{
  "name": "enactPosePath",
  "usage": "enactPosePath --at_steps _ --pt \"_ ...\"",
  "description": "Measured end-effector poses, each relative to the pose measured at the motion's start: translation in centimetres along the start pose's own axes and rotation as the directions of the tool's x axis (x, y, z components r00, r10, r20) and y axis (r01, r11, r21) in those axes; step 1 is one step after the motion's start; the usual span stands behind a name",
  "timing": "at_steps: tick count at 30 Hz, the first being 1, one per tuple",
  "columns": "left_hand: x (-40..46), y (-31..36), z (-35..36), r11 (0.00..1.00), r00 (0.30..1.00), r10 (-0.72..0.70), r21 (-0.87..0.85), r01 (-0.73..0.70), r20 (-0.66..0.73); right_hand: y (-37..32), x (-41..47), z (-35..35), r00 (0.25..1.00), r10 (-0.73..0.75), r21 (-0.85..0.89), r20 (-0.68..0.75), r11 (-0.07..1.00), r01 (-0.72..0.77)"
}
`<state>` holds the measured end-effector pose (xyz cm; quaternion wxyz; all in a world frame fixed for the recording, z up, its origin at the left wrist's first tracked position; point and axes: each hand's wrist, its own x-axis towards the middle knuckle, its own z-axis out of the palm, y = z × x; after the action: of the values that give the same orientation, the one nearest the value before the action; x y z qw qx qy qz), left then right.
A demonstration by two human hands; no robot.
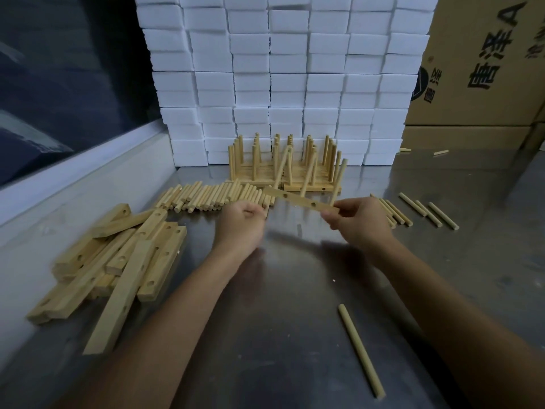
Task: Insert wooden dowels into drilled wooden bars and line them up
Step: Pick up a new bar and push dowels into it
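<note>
Several doweled bars (pixel 284 178) stand lined up at the back, many drilled bars (pixel 118 258) remain; right hand (pixel 361 221) pinches an empty bar (pixel 298 199), left hand (pixel 240 219) curls, perhaps around a dowel from the dowel pile (pixel 212 194).

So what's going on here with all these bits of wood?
A person is fitting dowels into drilled wooden bars on a metal table. The right hand holds a drilled bar in the air, its holes empty. The left hand is curled by the row of loose dowels. Finished bars with upright dowels stand in a row behind; undone bars are piled at left.
</note>
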<state>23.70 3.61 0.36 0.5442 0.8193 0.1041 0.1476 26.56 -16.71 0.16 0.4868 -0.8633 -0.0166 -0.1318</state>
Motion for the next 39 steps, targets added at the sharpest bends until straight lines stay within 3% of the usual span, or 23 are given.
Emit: enactPosePath --at_steps 2,5,8,12,16,18,27,31,34,39 --pt "0.3 -0.2 -1.4 0.942 0.980 0.146 0.323 -0.096 -0.133 1.0 0.6 -0.3 0.998 0.006 -0.122 -0.061 0.992 -0.014" --pt "0.8 -0.4 -3.6 0.732 0.934 0.255 0.681 -0.017 -0.250 1.8 1.3 0.0 0.996 0.014 -0.221 -0.087 0.975 -0.033" --pt "1.1 -0.2 -5.4 0.565 0.937 0.186 0.813 0.143 -0.295 1.8 2.2 0.6 0.997 0.006 -0.300 -0.077 0.954 -0.029" --pt "1.3 -0.2 -6.8 0.453 0.956 0.031 0.857 0.246 -0.290 1.6 3.4 1.3 0.999 0.026 -0.401 -0.038 0.915 -0.039" --pt "1.7 -0.2 -7.5 0.457 0.953 -0.123 0.837 0.302 -0.277 1.4 4.6 1.9 0.999 0.045 -0.435 -0.012 0.899 -0.046" --pt "1.9 -0.5 -7.7 0.457 0.947 -0.133 0.830 0.319 -0.291 1.3 5.0 2.1 0.998 0.058 -0.431 -0.005 0.901 -0.055" --pt "3.1 -2.6 -8.7 0.491 0.904 -0.007 0.786 0.375 -0.427 1.3 4.9 2.5 0.992 0.042 -0.313 -0.123 0.947 -0.078" --pt "3.1 -2.8 -8.4 0.510 0.882 0.054 0.773 0.378 -0.468 1.8 4.1 2.4 0.999 -0.031 -0.406 -0.044 0.914 0.011" --pt "2.5 -2.3 -7.9 0.534 0.878 0.121 0.776 0.336 -0.464 1.9 3.7 2.4 0.999 -0.029 -0.465 0.039 0.884 0.044" --pt "1.4 -0.9 -6.5 0.575 0.832 0.372 0.806 0.141 -0.411 2.0 3.3 2.7 0.994 -0.060 -0.624 0.090 0.775 0.103"
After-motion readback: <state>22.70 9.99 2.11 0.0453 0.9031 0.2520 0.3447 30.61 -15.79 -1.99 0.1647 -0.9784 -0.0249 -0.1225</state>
